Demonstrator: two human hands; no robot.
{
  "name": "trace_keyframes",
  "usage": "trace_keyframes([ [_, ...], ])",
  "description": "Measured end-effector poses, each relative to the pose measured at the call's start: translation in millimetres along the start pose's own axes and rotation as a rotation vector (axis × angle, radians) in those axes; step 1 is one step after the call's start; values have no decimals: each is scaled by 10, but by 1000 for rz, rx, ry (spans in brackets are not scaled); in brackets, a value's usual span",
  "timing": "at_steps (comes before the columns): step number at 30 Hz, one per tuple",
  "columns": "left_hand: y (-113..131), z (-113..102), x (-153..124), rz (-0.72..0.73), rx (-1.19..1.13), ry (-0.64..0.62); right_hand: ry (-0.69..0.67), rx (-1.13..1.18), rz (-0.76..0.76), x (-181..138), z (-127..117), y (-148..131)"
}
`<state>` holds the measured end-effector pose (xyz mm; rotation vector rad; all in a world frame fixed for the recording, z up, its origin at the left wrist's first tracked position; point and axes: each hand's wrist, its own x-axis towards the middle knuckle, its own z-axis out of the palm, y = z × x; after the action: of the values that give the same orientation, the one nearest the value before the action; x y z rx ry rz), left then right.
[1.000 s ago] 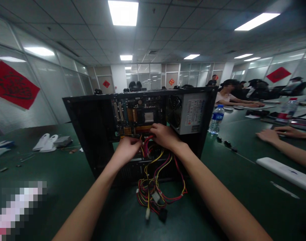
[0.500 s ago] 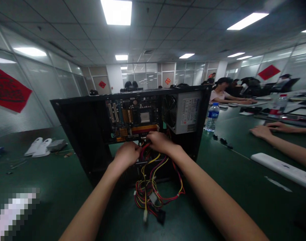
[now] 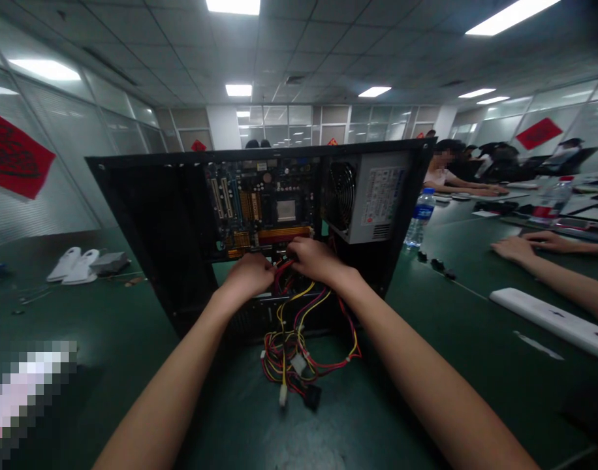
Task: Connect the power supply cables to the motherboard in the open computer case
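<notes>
An opened black computer case (image 3: 142,222) stands upright on the table in front of me. Inside it are a motherboard (image 3: 274,186) and, at the upper right, a grey power supply (image 3: 376,199) with a fan. My left hand (image 3: 247,274) reaches into the case below the motherboard, fingers pinched on red power cables (image 3: 283,267). Beside it, my right hand (image 3: 317,260) is closed on the same cables; its fingertips are partly hidden. A tangle of yellow, red and black wires with connectors (image 3: 299,362) hangs out onto the table.
The green table (image 3: 456,352) carries a water bottle (image 3: 420,219), a white power strip (image 3: 548,321), small black parts (image 3: 436,265) and white slipper-like objects (image 3: 76,266). Another person's hands (image 3: 517,249) rest at the right. A pixelated patch covers the lower left.
My view has tilted slightly down and closer, so the case appears higher and larger. Both hands keep nearly the same place at the cables.
</notes>
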<state>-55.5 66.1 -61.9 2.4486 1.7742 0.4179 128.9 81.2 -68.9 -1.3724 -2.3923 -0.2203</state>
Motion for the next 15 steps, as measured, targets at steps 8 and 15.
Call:
trace_keyframes([
  [8,81,-2,-42,-30,74,47,20,19,-22,30,18,19],
  [15,103,20,-117,10,86,70,7,40,-18,23,25,13],
])
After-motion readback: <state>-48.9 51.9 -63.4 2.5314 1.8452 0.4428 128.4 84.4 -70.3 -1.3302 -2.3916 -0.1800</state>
